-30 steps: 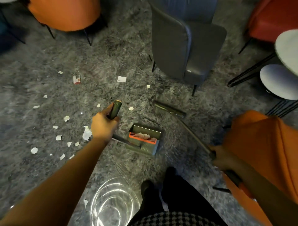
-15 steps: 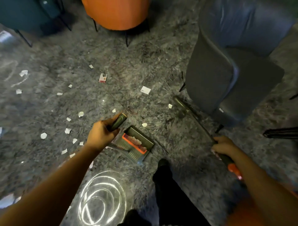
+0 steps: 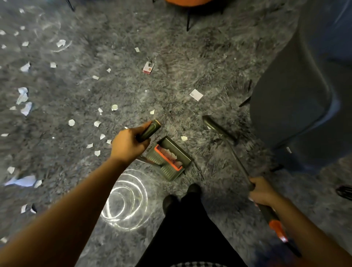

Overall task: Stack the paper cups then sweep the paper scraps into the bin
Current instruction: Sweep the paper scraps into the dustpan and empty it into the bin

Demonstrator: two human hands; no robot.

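My left hand (image 3: 129,145) grips the dark green handle of a long-handled dustpan (image 3: 169,158). The pan rests on the grey floor, has an orange comb strip and holds some white scraps. My right hand (image 3: 262,192) holds the shaft of a dark broom, whose head (image 3: 215,126) touches the floor right of the pan. White paper scraps (image 3: 97,123) lie scattered over the floor to the left and ahead. A larger white slip (image 3: 196,94) and a small scrap (image 3: 184,138) lie near the broom head. No paper cups are in view.
A dark grey chair (image 3: 304,95) stands close on the right. An orange chair (image 3: 188,2) is at the top edge, its legs reaching the floor. A small red and white packet (image 3: 148,68) lies ahead. My feet (image 3: 181,198) stand just behind the pan.
The view has swung left, so the grey chair moved to the right edge and more scraps appear at left. Both hands keep their grips, and the dustpan has turned slightly.
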